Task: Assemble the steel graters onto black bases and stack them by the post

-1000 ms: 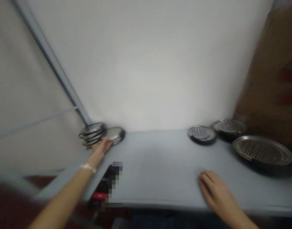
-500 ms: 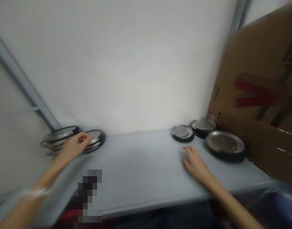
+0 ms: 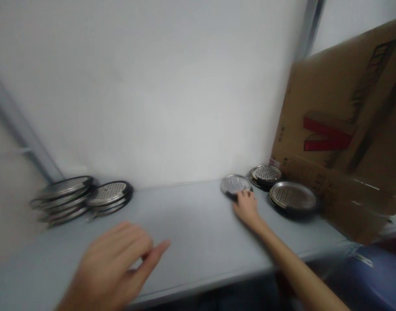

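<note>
My right hand [image 3: 247, 208] has its fingers curled over the black front edge of a round metal grater [image 3: 234, 184], which lies on the grey table [image 3: 185, 233]. Close to the camera, my left hand [image 3: 115, 259] is blurred, its fingers bent and the thumb sticking out apart from them; nothing shows in it. On the left, similar graters with dark rims form a taller stack [image 3: 66, 196] and a lower stack [image 3: 109, 194]. Right of my right hand are a small stack of graters [image 3: 266, 173] and a larger round one [image 3: 293, 196].
A big cardboard box [image 3: 321, 99] with a red mark stands along the right side. Behind the table rises a white wall [image 3: 172, 95], with a metal strip [image 3: 26, 129] at its left. Below the table's right corner is something blue [image 3: 375, 276].
My left hand has left the stacks on the left and come back toward the camera. My right hand has reached forward onto the nearest grater. The view has shifted slightly.
</note>
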Motion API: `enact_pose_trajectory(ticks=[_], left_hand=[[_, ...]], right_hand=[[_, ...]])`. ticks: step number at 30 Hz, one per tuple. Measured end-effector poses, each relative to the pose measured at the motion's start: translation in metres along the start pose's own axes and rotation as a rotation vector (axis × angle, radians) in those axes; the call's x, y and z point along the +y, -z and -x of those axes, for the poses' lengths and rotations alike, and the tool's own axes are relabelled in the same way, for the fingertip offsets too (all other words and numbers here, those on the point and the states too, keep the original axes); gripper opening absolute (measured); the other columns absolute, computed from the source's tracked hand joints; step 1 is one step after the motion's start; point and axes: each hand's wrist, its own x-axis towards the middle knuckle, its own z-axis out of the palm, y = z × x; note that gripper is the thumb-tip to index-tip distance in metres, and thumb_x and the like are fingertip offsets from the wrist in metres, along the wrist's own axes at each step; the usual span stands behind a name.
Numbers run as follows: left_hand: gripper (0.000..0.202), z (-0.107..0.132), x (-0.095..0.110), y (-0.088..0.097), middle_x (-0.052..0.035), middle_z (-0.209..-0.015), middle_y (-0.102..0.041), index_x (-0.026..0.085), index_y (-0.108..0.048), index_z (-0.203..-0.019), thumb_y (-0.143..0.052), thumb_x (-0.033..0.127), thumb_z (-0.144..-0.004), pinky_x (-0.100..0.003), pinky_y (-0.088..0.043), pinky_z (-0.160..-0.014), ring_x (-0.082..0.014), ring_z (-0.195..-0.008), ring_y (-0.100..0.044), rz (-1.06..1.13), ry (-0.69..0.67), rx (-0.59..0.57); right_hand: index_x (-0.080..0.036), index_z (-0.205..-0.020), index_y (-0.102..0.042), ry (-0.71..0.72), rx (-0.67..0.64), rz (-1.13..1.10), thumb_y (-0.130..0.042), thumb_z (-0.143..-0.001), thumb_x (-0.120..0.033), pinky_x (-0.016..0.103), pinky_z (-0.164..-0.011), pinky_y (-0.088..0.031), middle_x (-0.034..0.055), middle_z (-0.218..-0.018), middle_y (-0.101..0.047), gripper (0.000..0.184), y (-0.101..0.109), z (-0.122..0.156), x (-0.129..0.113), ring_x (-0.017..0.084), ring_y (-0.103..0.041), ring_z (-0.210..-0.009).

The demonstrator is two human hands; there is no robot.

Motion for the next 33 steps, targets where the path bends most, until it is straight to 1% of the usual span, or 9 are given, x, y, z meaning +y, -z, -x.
enact_pose_trajectory(ticks=[3, 8, 11, 14, 16, 20, 24, 29, 33], left_hand=[[0.037, -0.024, 0.010, -0.010, 0.0007, -0.062, -0.063, 0.023, -0.060, -0.067, -0.053, 0.040, -0.099, -0.028, -0.044, -0.063, -0.0149, -0.059, -0.058, 0.061, 0.070, -0.093], [0.026, -0.032, -0.003, -0.066, -0.0049, -0.096, -0.074, 0.022, -0.067, -0.095, -0.050, 0.040, -0.100, -0.031, -0.049, -0.081, -0.0222, -0.089, -0.068, 0.097, 0.315, -0.518], [0.032, -0.020, -0.020, -0.113, -0.0158, -0.125, -0.068, 0.016, -0.057, -0.128, -0.049, 0.028, -0.100, -0.039, -0.046, -0.097, -0.0297, -0.115, -0.064, 0.031, 0.373, -0.552], [0.040, -0.007, -0.039, -0.151, -0.0194, -0.122, -0.070, 0.011, -0.045, -0.139, -0.036, 0.017, -0.101, -0.038, -0.048, -0.093, -0.0292, -0.110, -0.068, 0.046, 0.527, -0.599], [0.040, 0.000, -0.050, -0.166, -0.0191, -0.121, -0.070, 0.012, -0.045, -0.139, -0.035, 0.014, -0.101, -0.036, -0.048, -0.092, -0.0283, -0.110, -0.069, 0.073, 0.579, -0.597], [0.037, 0.006, -0.059, -0.171, -0.0181, -0.123, -0.071, 0.014, -0.048, -0.136, -0.037, 0.019, -0.101, -0.036, -0.047, -0.093, -0.0282, -0.112, -0.068, 0.100, 0.644, -0.584], [0.039, 0.004, -0.058, -0.164, -0.0144, -0.103, -0.076, 0.014, -0.052, -0.134, -0.032, 0.024, -0.102, -0.034, -0.048, -0.085, -0.0268, -0.098, -0.072, 0.206, 0.684, -0.619], [0.042, 0.002, -0.057, -0.162, -0.0057, -0.070, -0.072, 0.014, -0.055, -0.132, -0.028, 0.025, -0.101, -0.030, -0.048, -0.071, -0.0231, -0.069, -0.071, 0.312, 0.712, -0.606], [0.045, 0.005, -0.060, -0.164, -0.0004, -0.058, -0.064, 0.013, -0.057, -0.129, -0.027, 0.030, -0.100, -0.030, -0.048, -0.064, -0.0220, -0.058, -0.067, 0.388, 0.739, -0.561]], right_hand=[[-0.014, -0.116, -0.060, 0.094, -0.041, -0.059, -0.056, -0.083, -0.013, 0.050, -0.103, -0.041, 0.0203, -0.131, -0.055, 0.033, 0.003, 0.024, 0.000, 0.037, -0.045, -0.125], [-0.019, -0.104, -0.059, 0.322, -0.135, -0.214, -0.054, -0.071, -0.002, 0.034, -0.108, -0.041, 0.0108, -0.129, -0.053, 0.038, 0.016, 0.059, -0.007, 0.023, -0.049, -0.124], [-0.020, -0.105, -0.057, 0.454, -0.219, -0.415, -0.051, -0.065, 0.001, 0.036, -0.110, -0.040, 0.0105, -0.131, -0.049, 0.046, 0.023, 0.067, -0.018, 0.023, -0.047, -0.127], [-0.021, -0.102, -0.057, 0.526, -0.292, -0.516, -0.050, -0.063, 0.002, 0.039, -0.112, -0.038, 0.0100, -0.132, -0.047, 0.046, 0.025, 0.067, -0.030, 0.024, -0.045, -0.128], [-0.021, -0.105, -0.056, 0.538, -0.299, -0.526, -0.050, -0.061, 0.002, 0.041, -0.113, -0.037, 0.0105, -0.133, -0.047, 0.050, 0.023, 0.068, -0.036, 0.026, -0.044, -0.129], [-0.017, -0.127, -0.047, 0.478, -0.244, -0.544, -0.051, -0.064, 0.000, 0.044, -0.115, -0.037, 0.0132, -0.130, -0.050, 0.065, 0.019, 0.072, -0.041, 0.026, -0.045, -0.126], [-0.014, -0.147, -0.032, 0.485, -0.205, -0.528, -0.050, -0.067, -0.002, 0.045, -0.121, -0.029, 0.0159, -0.146, -0.040, 0.083, 0.021, 0.074, -0.041, 0.026, -0.037, -0.138], [-0.013, -0.149, -0.031, 0.497, -0.188, -0.510, -0.050, -0.068, -0.004, 0.046, -0.121, -0.029, 0.0153, -0.146, -0.045, 0.083, 0.021, 0.071, -0.034, 0.026, -0.038, -0.138], [-0.011, -0.150, -0.031, 0.451, -0.227, -0.528, -0.052, -0.071, -0.007, 0.048, -0.122, -0.028, 0.0172, -0.151, -0.043, 0.083, 0.021, 0.070, -0.027, 0.028, -0.036, -0.142]])
